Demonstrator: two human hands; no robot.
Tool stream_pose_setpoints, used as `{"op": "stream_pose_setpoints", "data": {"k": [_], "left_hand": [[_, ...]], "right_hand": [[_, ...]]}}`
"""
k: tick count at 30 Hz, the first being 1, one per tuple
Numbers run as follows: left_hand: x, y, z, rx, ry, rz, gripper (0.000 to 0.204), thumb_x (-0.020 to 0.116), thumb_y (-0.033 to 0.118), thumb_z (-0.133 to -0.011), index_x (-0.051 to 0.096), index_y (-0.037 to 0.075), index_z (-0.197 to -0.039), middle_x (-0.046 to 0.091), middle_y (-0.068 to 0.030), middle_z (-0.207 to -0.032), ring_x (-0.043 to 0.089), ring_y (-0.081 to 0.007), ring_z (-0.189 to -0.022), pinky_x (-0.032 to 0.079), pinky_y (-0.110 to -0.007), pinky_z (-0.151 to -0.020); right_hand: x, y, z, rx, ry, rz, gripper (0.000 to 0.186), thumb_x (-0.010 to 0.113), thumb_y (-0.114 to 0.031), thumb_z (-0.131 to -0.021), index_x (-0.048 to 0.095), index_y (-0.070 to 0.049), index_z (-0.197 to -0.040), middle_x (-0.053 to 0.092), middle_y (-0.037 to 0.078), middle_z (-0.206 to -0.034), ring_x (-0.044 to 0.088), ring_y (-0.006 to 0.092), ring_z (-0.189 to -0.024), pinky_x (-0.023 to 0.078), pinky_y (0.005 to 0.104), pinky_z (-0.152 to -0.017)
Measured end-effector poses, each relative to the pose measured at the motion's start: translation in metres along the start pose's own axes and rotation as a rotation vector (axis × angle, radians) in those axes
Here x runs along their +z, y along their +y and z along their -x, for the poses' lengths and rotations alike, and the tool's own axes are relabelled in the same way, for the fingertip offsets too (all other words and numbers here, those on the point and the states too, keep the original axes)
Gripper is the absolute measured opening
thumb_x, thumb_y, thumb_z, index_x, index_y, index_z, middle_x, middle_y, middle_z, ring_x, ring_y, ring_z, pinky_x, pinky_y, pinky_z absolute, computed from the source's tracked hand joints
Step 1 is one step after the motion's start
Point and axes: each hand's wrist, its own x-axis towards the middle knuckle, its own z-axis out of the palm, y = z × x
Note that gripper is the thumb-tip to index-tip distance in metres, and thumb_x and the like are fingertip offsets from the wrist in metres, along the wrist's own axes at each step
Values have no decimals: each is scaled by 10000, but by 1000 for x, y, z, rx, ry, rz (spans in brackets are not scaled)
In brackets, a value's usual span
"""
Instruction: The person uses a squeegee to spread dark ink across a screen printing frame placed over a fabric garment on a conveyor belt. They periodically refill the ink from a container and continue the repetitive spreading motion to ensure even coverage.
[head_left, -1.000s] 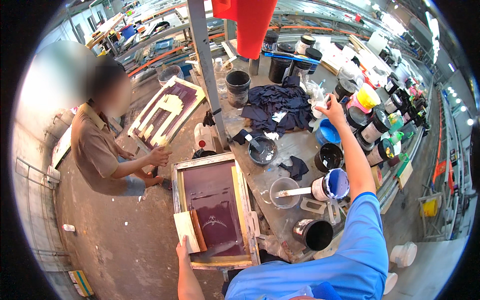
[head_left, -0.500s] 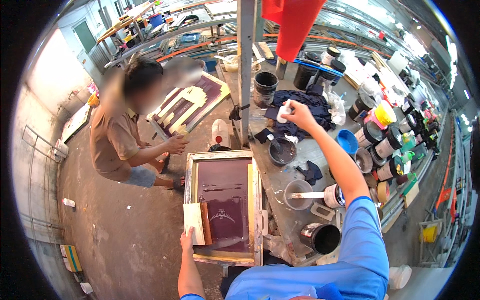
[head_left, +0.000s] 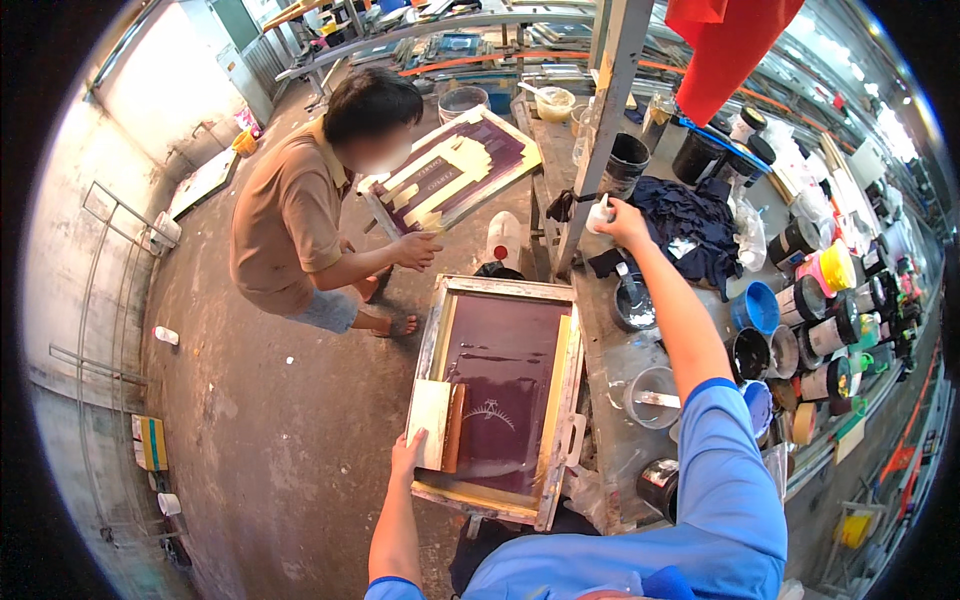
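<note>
In front of me lies a wooden-framed printing screen (head_left: 508, 350) with dark purple mesh and a pale arc design near its lower part. A wide squeegee (head_left: 432, 420) with a light wooden grip rests over the screen's left side. My left hand (head_left: 407, 453) is closed on the squeegee's near left edge. With my arm stretched forward over the bench, my right hand (head_left: 627, 226) grips a small white bottle (head_left: 598, 215) next to the metal post. Dark cloth (head_left: 680, 215) lies just right of that hand, and a tub of dark ink (head_left: 632, 305) stands nearer.
A person in a brown shirt (head_left: 288, 205) stands ahead-left, beside another screen (head_left: 455, 172). The grey post (head_left: 603, 135) rises at the bench's left edge. Along the bench (head_left: 612, 440) are a clear tub (head_left: 650, 385), a black ink pot (head_left: 657, 487), a blue bowl (head_left: 757, 308) and several paint pots.
The view has turned, shifting the scene rightward. My right hand and the bottle have moved left, off the dark cloth towards the post. My left hand and the squeegee stay in place on the screen.
</note>
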Motion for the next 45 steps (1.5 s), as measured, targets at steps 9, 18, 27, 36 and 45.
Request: {"op": "stream_pose_setpoints", "data": {"k": [9,18,27,36,45], "left_hand": [[-2,5,7,24,-73,10,811,827,422,-842,467,-34,-1409,684,-121,-1193,654,-174,-1047,509,-310,-912],[-11,5,9,72,-253,69,655,802,390,-869,546,-17,-1313,692,-108,-1125,660,-170,-969,520,-316,-857],[-37,-23,11,45,-231,109,623,761,477,-883,641,-3,-1261,717,-110,-1090,675,-186,-950,542,-344,-825],[-47,8,16,-66,-292,-61,743,762,594,-834,656,-33,-1218,709,-146,-1137,682,-265,-1005,520,-464,-903],[-98,26,3,-76,-280,78,818,724,588,-873,552,-71,-1325,665,-197,-1224,673,-318,-1068,531,-496,-928]], "right_hand": [[-167,-72,140,-84,-87,98,456,782,-307,-813,699,-59,-1186,742,136,-997,715,298,-903,551,404,-818],[-203,-255,449,230,-356,-466,385,735,-154,-910,660,-75,-1280,715,58,-1112,660,123,-979,537,320,-882],[66,-156,674,874,2,-472,828,796,-356,-860,428,49,-1481,509,234,-1462,523,303,-1319,406,389,-1104],[128,-154,646,804,-35,-476,597,698,-387,-936,539,-12,-1373,647,182,-1291,607,283,-1214,451,382,-1025],[171,-199,704,780,-180,-624,659,764,-335,-906,486,-2,-1402,654,143,-1257,631,209,-1123,497,345,-971]]}}
